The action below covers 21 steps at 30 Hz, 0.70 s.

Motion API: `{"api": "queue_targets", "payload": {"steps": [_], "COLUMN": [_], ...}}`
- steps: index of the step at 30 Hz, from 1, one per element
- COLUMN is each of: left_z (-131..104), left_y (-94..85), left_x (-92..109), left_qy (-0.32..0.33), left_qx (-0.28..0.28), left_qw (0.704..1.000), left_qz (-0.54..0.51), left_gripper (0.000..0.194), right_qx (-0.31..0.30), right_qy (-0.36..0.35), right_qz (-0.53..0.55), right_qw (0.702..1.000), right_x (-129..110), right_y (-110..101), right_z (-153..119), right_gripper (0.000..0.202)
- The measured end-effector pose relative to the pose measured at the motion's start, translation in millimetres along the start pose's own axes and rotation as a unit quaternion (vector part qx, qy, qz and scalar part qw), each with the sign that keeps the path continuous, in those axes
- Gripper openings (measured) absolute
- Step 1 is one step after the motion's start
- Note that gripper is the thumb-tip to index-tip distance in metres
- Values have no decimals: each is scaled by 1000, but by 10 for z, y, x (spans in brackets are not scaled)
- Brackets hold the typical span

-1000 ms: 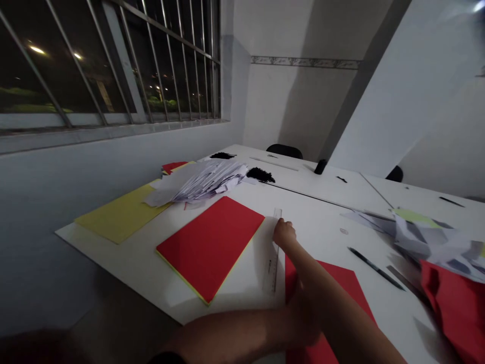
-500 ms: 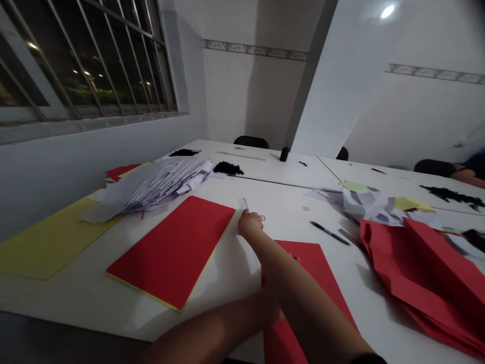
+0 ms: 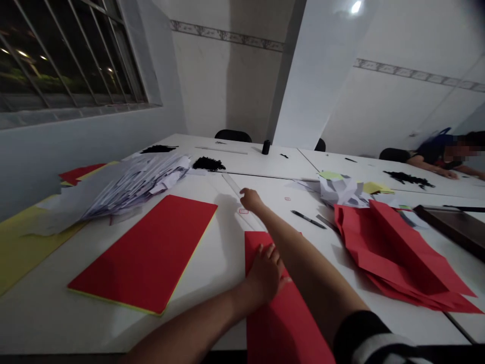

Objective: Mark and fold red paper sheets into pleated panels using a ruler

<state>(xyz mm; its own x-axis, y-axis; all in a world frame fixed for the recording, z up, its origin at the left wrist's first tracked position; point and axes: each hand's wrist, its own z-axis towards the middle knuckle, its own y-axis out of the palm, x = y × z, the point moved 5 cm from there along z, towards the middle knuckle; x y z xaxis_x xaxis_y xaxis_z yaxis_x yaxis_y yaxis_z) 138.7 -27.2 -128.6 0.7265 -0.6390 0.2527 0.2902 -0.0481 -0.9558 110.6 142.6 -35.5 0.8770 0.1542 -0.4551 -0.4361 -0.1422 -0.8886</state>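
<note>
My left hand (image 3: 265, 273) lies with its fingers spread on a red sheet (image 3: 282, 323) at the lower middle of the table. Beyond it, my right hand (image 3: 250, 199) has its fingers curled at the edge of a clear ruler (image 3: 232, 185). The ruler lies slantwise past the sheet's far edge, and my right forearm crosses above the sheet. A small red mark (image 3: 243, 211) shows beside the ruler, just below my right hand. Left of both hands is a neat stack of red sheets (image 3: 147, 253) with yellow beneath.
Piled white papers (image 3: 140, 187) and yellow sheets (image 3: 22, 242) are at the left. A pen (image 3: 308, 219), folded red paper (image 3: 394, 258) and crumpled papers (image 3: 343, 190) are at the right. Farther off stand a black cylinder (image 3: 266, 147) and a seated person (image 3: 439, 154).
The view has swung rightward. The ruler and my right hand have moved farther forward. My left hand, mostly hidden behind the right forearm before, now shows on the red sheet.
</note>
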Motion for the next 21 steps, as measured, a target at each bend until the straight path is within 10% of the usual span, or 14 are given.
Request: {"api": "queue_targets", "payload": {"steps": [5,12,21], "left_z": [-15,-130,-166], "left_y": [-62,-169,-231], "left_x": [-92,-115,-128], "left_qy": [-25,-21,-1], "left_qx": [4,-9,-30], "left_qw": [1000,999,999], "left_qz": [-2,32,41], "left_gripper": [48,47,32], "right_qx": [24,79,34], "right_qy": [-145,-291,-304], "right_qz": [6,-103,-93], "right_qw": [989,948,947], "right_x": [577,1614,1374], "right_y": [-290,107,160], "right_z": [-542,-1283,-1292], "right_gripper": [46,47,30]}}
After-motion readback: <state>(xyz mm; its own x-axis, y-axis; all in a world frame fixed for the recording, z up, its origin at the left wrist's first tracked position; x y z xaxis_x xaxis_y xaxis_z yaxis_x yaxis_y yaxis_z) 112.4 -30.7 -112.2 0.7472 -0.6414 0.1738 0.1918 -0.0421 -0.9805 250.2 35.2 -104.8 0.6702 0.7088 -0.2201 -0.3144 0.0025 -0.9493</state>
